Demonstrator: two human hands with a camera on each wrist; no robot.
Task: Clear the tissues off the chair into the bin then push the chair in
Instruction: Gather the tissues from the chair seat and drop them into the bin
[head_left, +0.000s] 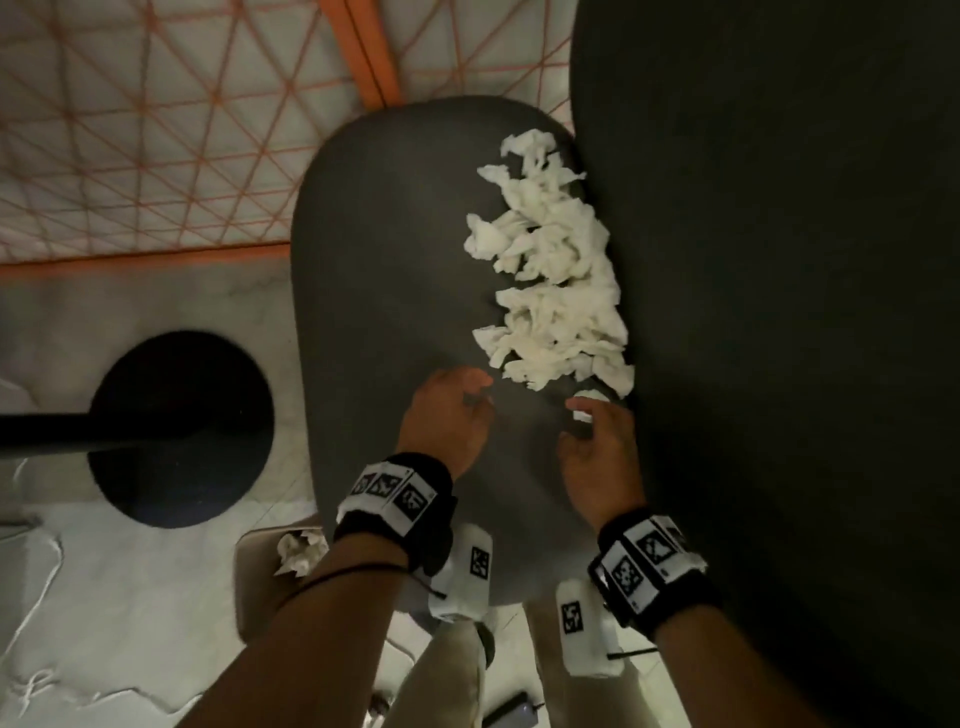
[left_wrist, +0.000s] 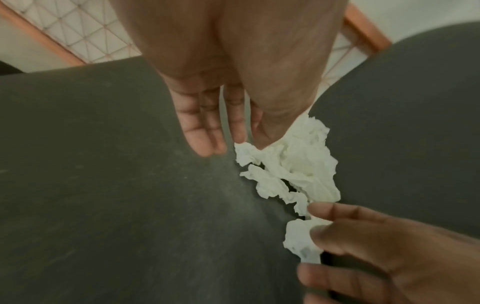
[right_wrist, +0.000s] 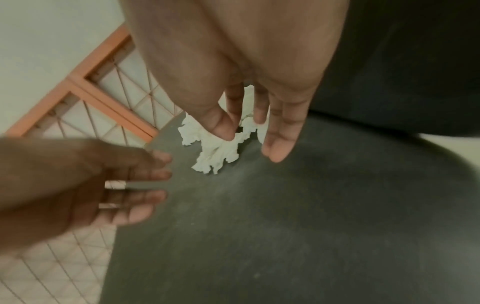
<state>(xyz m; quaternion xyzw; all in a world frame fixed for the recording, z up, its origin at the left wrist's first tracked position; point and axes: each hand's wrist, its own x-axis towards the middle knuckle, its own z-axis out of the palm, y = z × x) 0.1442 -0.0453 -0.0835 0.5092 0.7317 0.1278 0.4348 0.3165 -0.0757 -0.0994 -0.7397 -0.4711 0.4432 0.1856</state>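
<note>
Tissues (head_left: 553, 270) litter the dark chair seat (head_left: 384, 249) over tiled floor (head_left: 130, 130).

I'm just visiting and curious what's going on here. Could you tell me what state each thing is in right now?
Tissue pile: crumpled, heaped on the seat along the backrest.
Chair seat: still littered, its front part bare.
Small tissue: touched by the right hand's fingertips; a grip cannot be confirmed.
Right hand: fingers loosely bent.
Left hand: empty, fingers relaxed, beside the pile.
Bin: open, crumpled tissue already inside.
</note>
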